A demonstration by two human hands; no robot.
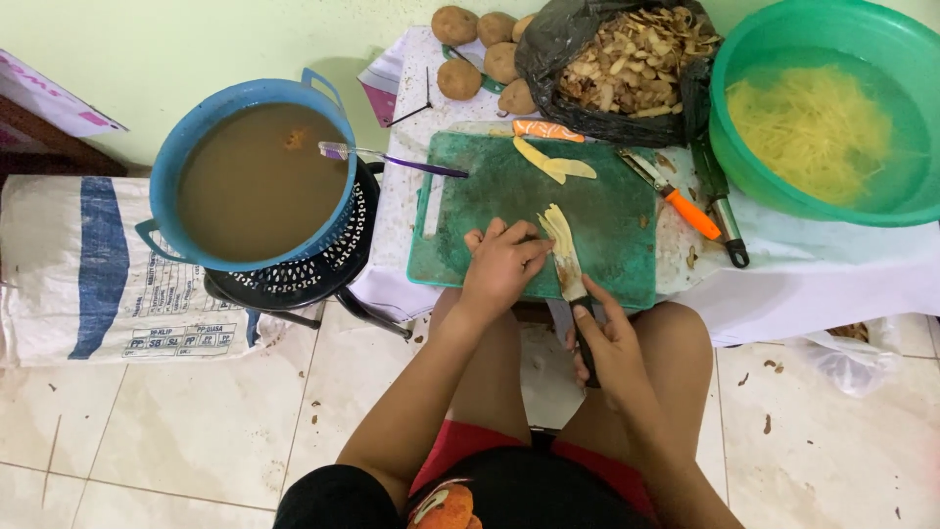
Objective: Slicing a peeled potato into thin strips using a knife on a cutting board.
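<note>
Head view: left hand [501,266] fingers pin potato slices [555,227]; right hand [609,343] grips knife [571,279] beside.

Low worktop [832,279] under a white cloth, carrying a green cutting board [490,211], green basin [774,167], black peel bag [558,59], some potatoes [458,78], two peelers [676,201].

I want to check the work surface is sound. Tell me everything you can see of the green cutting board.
The green cutting board is a rectangular plastic-looking slab with rounded corners and a slot handle at its left end. Its surface looks scuffed and whitened. It lies flat on a white cloth. Potato slices rest near its far edge; the left hand pins stacked slices at the near edge, where the right hand's knife cuts.
</note>
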